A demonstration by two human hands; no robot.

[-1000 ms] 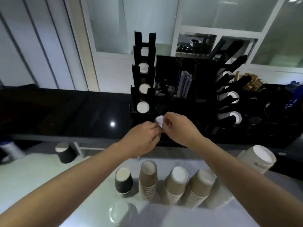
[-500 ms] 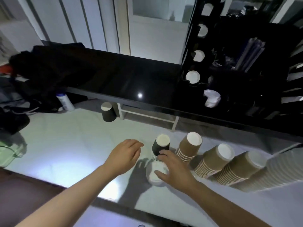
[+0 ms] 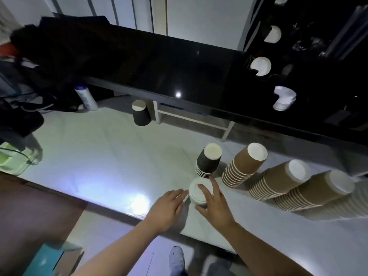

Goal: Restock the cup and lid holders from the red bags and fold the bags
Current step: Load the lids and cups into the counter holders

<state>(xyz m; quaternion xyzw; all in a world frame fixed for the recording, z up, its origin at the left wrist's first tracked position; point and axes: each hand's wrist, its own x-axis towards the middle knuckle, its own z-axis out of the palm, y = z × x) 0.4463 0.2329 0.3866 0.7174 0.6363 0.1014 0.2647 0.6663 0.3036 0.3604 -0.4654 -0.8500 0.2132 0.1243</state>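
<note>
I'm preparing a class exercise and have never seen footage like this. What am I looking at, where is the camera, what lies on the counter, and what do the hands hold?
There is no machine: a person works bare-handed, and the single camera sits on their head, looking down. On the white counter stand upside-down stacks: black cups and several brown cup stacks leaning rightward. A lone black cup stands further back. The right hand grips a small stack of white lids; the left hand reaches in beside it with straight fingers. The black holder at the upper right shows white lids in its slots.
</note>
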